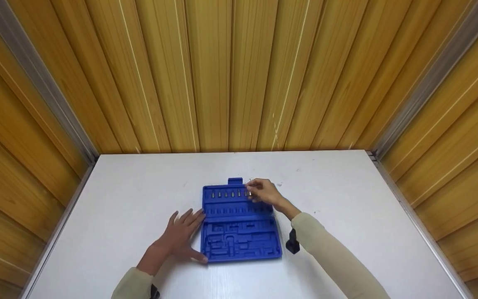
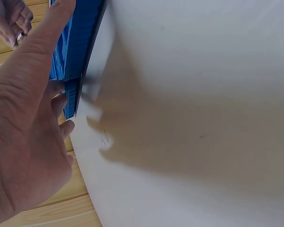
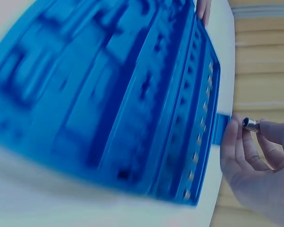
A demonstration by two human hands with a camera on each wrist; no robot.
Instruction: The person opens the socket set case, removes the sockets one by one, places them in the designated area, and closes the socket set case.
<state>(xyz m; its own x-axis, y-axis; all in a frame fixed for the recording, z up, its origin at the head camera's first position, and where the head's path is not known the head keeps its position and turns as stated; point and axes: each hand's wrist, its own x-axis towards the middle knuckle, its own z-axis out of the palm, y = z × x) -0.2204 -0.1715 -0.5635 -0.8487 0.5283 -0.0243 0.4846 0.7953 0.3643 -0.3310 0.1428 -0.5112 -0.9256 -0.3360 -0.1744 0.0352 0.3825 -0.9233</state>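
A blue plastic tool case [image 1: 239, 219] lies open and flat on the white table, its moulded recesses facing up. Along its far compartment runs a row of several small metal pieces [image 1: 226, 194], which look like sockets or bits. My right hand [image 1: 266, 193] is over the far right corner of the case, hiding part of that row in the head view. Between its thumb and fingers it pinches a small shiny metal socket [image 3: 250, 124]. My left hand [image 1: 179, 233] has its fingers spread and its fingertips and thumb against the left edge of the case.
Beneath the case is the white table [image 1: 139, 187], bounded at the back and sides by yellow wood-patterned panels [image 1: 214, 74]. A blue latch tab [image 1: 235, 181] sticks out from the case's far edge. The near half's recesses [image 1: 241, 243] hold no tools.
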